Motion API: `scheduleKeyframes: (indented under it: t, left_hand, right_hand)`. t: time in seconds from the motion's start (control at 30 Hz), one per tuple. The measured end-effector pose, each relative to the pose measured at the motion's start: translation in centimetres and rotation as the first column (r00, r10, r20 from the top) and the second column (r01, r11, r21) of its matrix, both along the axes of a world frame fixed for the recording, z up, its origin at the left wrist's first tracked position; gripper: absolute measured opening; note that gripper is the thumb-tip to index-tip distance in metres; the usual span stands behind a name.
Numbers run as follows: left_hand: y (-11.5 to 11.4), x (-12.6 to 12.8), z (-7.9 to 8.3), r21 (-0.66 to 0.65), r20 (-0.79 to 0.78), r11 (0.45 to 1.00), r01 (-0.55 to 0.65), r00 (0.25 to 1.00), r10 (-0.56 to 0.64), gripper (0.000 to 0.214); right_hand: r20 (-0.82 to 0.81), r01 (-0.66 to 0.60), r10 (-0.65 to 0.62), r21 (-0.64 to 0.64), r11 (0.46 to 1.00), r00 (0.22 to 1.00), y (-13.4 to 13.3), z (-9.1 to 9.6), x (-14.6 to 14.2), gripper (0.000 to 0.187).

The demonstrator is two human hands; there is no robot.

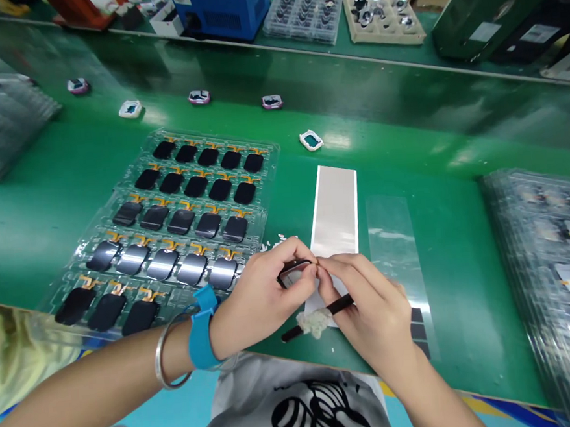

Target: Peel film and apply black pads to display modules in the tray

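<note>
My left hand (264, 299) is closed in a pinch on a small dark-framed panel (292, 275), gripping it between thumb and fingers just above the desk (469, 337). My right hand (364, 305) is curled, with its fingertips (325, 266) touching the panel's edge, and a black stick (333, 308) is tucked into that hand. A wad of white cotton (315, 323) is wrapped around the stick's lower part, and the stick's far end points down and left. A blue strap (200, 330) circles my left wrist, with a silver bangle (165, 355) just beside it on the forearm.

Directly beneath the hands lies a white sheet (315, 309). Beyond it is a long silver-grey strip (334, 210) with white edges, and to its right lies a clear film strip (395, 258). To the left, a clear plastic tray (187, 207) holds rows of black screens with orange ribbon tails. Further stacks of trays sit at the right (547, 273) and far left (0, 123). Several small framed pieces (199, 97) are scattered across the green surface past the tray. Across the far side are a blue machine (222, 10) and two trays of parts (383, 18).
</note>
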State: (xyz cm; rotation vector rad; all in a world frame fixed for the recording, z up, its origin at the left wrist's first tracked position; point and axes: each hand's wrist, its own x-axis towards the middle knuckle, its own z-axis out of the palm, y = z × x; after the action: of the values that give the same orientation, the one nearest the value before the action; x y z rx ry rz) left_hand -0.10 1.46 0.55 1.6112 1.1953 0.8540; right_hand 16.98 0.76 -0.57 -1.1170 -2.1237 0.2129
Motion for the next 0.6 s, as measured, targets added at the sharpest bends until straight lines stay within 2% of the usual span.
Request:
scheduleKeyframes:
  t: [0.1,0.2,0.27,0.33,0.4,0.47,0.53,0.6]
  left_hand:
    - [0.2,-0.1,0.2,-0.035,0.015,0.999,0.023,1.0,-0.023,0.009]
    - [0.3,-0.3,0.3,-0.039,0.047,0.999,0.03,0.998,-0.029,0.009]
    - [0.2,-0.4,0.3,-0.027,0.108,1.0,0.016,0.994,-0.013,0.007]
    - [0.2,-0.6,0.4,-0.046,0.17,0.999,0.009,0.985,-0.001,0.003]
    - [0.2,-0.8,0.5,-0.078,0.219,0.997,0.021,0.976,-0.004,0.002]
    - [0.3,-1.0,0.5,-0.097,0.253,0.994,0.041,0.967,-0.015,0.005]
    - [0.4,-1.0,0.6,-0.104,0.281,0.992,0.067,0.959,-0.035,0.006]
    - [0.5,-1.0,0.5,-0.11,0.282,0.99,0.088,0.958,-0.053,0.006]
  right_hand:
    - [-0.044,0.014,-0.016,-0.048,0.999,0.999,0.2,0.0,-0.2,0.014]
    - [-0.186,-0.009,-0.029,-0.199,0.98,0.982,1.0,0.6,0.0,0.008]
    - [-0.259,-0.061,-0.036,-0.357,0.932,0.965,1.9,1.0,0.2,0.009]
    - [-0.279,-0.147,0.004,-0.496,0.856,0.96,2.8,1.2,0.3,0.015]
    - [-0.288,-0.211,0.043,-0.582,0.786,0.957,3.7,1.0,0.1,0.017]
    - [-0.313,-0.203,-0.001,-0.618,0.759,0.95,4.3,0.4,-0.1,0.015]
    - [-0.346,-0.169,-0.08,-0.632,0.757,0.935,4.6,-0.1,-0.2,0.016]
    - [-0.405,-0.199,-0.108,-0.643,0.739,0.908,4.7,-0.3,-0.2,0.017]
